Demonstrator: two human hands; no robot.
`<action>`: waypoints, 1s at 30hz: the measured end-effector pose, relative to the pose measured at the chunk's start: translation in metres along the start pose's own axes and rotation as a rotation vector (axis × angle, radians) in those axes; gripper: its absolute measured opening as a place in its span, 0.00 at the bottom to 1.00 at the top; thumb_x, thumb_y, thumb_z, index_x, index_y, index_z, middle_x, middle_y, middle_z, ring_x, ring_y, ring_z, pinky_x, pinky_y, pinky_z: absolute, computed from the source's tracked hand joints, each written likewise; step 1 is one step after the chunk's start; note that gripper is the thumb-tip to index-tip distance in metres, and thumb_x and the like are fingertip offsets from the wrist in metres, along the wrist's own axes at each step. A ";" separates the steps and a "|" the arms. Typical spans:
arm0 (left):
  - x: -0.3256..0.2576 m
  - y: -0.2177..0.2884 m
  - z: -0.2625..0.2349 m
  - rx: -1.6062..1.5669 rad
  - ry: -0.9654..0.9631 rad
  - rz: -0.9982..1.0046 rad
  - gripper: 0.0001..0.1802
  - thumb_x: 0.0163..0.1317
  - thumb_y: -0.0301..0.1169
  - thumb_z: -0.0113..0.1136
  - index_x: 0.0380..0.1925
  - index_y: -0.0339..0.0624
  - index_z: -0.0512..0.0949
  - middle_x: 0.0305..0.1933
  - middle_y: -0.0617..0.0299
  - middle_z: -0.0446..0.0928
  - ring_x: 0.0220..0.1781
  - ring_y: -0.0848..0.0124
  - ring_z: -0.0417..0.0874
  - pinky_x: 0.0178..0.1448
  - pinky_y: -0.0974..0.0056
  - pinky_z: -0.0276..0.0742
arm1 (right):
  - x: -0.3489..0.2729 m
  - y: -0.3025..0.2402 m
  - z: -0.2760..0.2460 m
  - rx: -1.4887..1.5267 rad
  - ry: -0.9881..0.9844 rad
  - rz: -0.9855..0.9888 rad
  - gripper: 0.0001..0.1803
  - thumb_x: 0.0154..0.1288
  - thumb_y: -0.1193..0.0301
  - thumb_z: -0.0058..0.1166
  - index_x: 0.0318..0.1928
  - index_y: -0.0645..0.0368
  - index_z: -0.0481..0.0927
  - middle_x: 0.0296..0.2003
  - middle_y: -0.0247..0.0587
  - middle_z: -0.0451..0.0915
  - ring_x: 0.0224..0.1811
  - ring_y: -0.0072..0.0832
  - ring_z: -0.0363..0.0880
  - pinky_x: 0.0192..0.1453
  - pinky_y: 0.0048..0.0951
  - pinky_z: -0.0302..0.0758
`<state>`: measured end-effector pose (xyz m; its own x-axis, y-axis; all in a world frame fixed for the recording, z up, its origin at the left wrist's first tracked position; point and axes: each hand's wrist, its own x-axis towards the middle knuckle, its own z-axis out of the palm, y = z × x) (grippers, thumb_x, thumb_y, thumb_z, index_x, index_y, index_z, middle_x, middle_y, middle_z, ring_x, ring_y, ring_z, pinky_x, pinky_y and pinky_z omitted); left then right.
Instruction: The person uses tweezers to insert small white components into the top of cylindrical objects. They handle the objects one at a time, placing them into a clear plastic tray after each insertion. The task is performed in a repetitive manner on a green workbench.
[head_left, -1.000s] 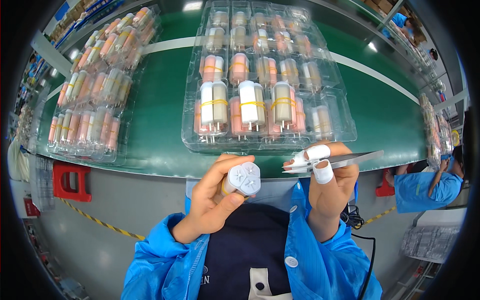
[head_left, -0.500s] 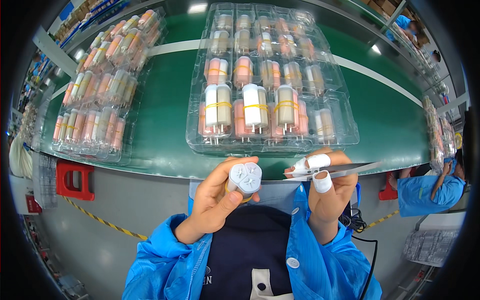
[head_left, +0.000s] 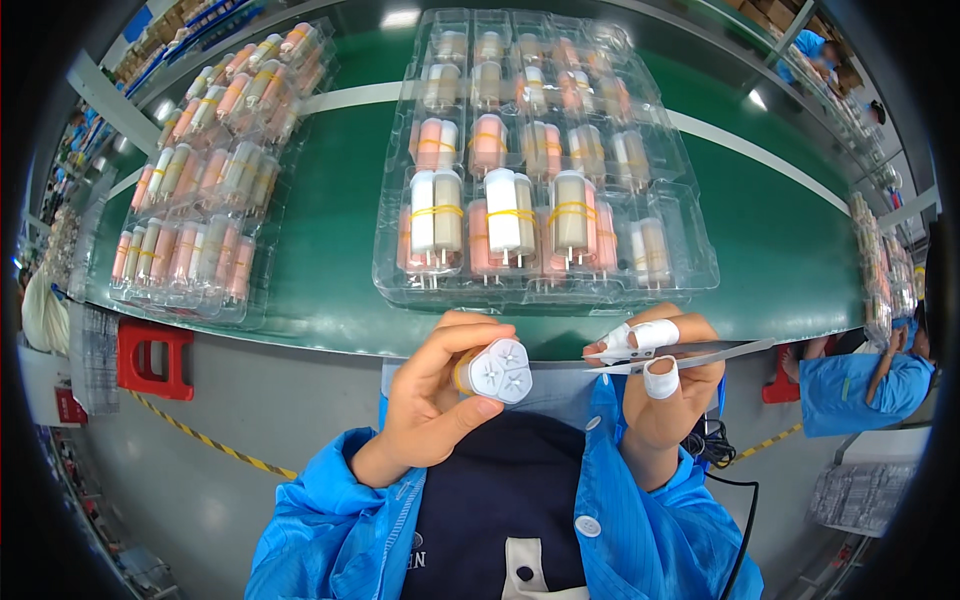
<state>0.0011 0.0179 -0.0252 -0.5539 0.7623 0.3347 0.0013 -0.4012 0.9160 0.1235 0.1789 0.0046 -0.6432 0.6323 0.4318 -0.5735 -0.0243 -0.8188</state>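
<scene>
Just off the counter's near edge (head_left: 310, 333), the left hand (head_left: 435, 392) is wrapped around a yellow-banded tube bundle (head_left: 501, 371) and the right hand (head_left: 672, 372) is clamped on tweezers (head_left: 725, 354), while three bundles (head_left: 511, 213) already stand high in the clear tray's near row (head_left: 560, 297), the rightmost pocket's bundle (head_left: 650, 247) lower.

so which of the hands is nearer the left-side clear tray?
Left. The left hand is below and right of the tray in the picture; the right hand is farther right.
</scene>
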 end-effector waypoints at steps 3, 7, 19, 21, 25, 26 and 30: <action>0.002 0.001 -0.002 0.081 -0.010 0.067 0.27 0.56 0.29 0.64 0.54 0.30 0.69 0.51 0.48 0.70 0.51 0.62 0.76 0.54 0.61 0.73 | -0.001 0.002 -0.001 0.005 -0.009 -0.008 0.11 0.60 0.75 0.59 0.41 0.69 0.76 0.33 0.52 0.78 0.35 0.38 0.83 0.41 0.41 0.84; 0.003 0.001 -0.002 0.189 -0.047 0.144 0.26 0.51 0.23 0.66 0.51 0.30 0.72 0.50 0.48 0.70 0.49 0.64 0.76 0.53 0.63 0.73 | -0.001 0.003 -0.001 0.012 -0.015 -0.008 0.11 0.60 0.76 0.59 0.41 0.69 0.76 0.34 0.52 0.78 0.35 0.38 0.83 0.41 0.40 0.84; 0.004 0.017 0.003 0.394 0.002 0.126 0.28 0.45 0.21 0.72 0.51 0.32 0.78 0.46 0.53 0.73 0.44 0.68 0.77 0.46 0.67 0.74 | 0.000 0.006 -0.001 0.033 -0.059 -0.007 0.11 0.59 0.79 0.57 0.42 0.71 0.75 0.35 0.53 0.79 0.36 0.39 0.83 0.42 0.39 0.84; 0.004 0.017 0.004 0.407 0.008 0.131 0.28 0.44 0.22 0.72 0.50 0.32 0.78 0.45 0.53 0.73 0.43 0.68 0.77 0.45 0.67 0.74 | 0.001 0.006 0.002 -0.059 -0.040 -0.025 0.13 0.62 0.71 0.57 0.40 0.70 0.74 0.32 0.53 0.78 0.31 0.39 0.83 0.38 0.40 0.85; 0.004 0.016 0.004 0.414 0.016 0.135 0.28 0.44 0.23 0.73 0.50 0.32 0.78 0.44 0.53 0.74 0.42 0.68 0.77 0.45 0.68 0.73 | 0.000 0.006 -0.002 0.017 -0.057 -0.005 0.11 0.59 0.79 0.58 0.42 0.70 0.75 0.34 0.53 0.79 0.36 0.38 0.84 0.42 0.38 0.83; 0.003 0.016 0.004 0.411 0.021 0.133 0.28 0.44 0.23 0.73 0.50 0.32 0.78 0.44 0.53 0.74 0.42 0.68 0.77 0.45 0.68 0.73 | 0.000 0.006 -0.002 0.007 -0.052 -0.019 0.11 0.60 0.77 0.58 0.42 0.70 0.75 0.34 0.53 0.79 0.35 0.39 0.84 0.41 0.38 0.84; 0.003 0.017 0.003 0.405 0.029 0.130 0.28 0.44 0.22 0.73 0.49 0.32 0.78 0.44 0.53 0.74 0.42 0.67 0.77 0.45 0.68 0.73 | 0.003 0.000 -0.005 -0.015 0.026 -0.153 0.12 0.63 0.72 0.57 0.43 0.68 0.75 0.35 0.52 0.77 0.34 0.40 0.84 0.37 0.40 0.85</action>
<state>0.0019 0.0156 -0.0081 -0.5510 0.7017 0.4517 0.3960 -0.2567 0.8817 0.1239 0.1841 0.0036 -0.5353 0.6473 0.5427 -0.6566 0.0853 -0.7494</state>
